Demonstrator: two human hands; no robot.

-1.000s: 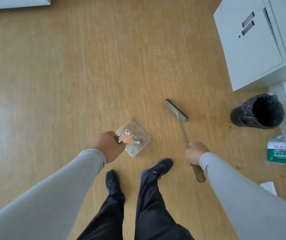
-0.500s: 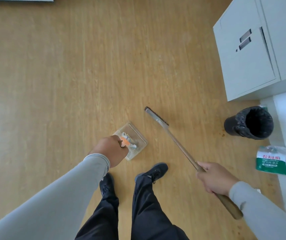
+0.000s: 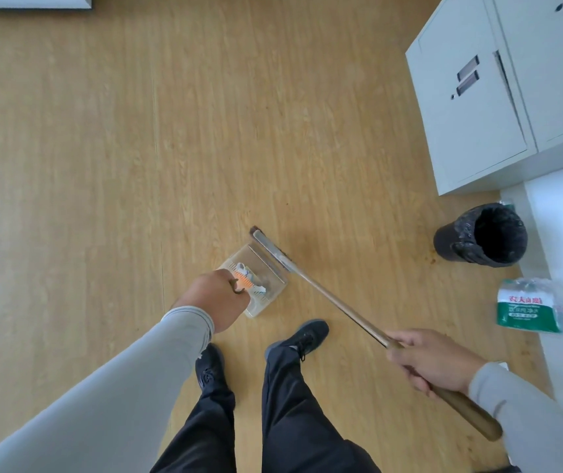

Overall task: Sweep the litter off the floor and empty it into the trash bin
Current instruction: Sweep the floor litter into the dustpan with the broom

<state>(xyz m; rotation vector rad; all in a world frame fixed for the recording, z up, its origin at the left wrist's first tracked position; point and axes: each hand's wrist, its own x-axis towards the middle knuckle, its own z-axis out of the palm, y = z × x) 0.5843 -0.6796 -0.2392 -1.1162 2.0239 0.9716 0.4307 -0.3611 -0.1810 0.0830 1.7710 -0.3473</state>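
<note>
Over the last second the broom head has swung in from well to the right of the clear dustpan until it lies right along the pan's far open edge, and the person's right hand has slid lower and further right along the broom's wooden handle. The dustpan itself has hardly shifted on the wooden floor. As a judgement, this looks like a final closing stroke: the litter is penned in the pan, and what remains is to lift the pan and carry it to the bin.

The left hand has its fingers curled round the near end of the dustpan, where a dark hook-shaped piece shows by the knuckles. The right hand is wrapped firmly round the handle, well up from the head.

Inside the dustpan lies a small heap of litter, an orange and white scrap with some pale bits beside it; no loose litter can be made out on the floor nearby. The black-lined trash bin stands open-mouthed and well apart to the right, near a grey cabinet; its inside is too dark to tell whether anything is in it. A green-labelled plastic pack lies just past the bin.
</note>
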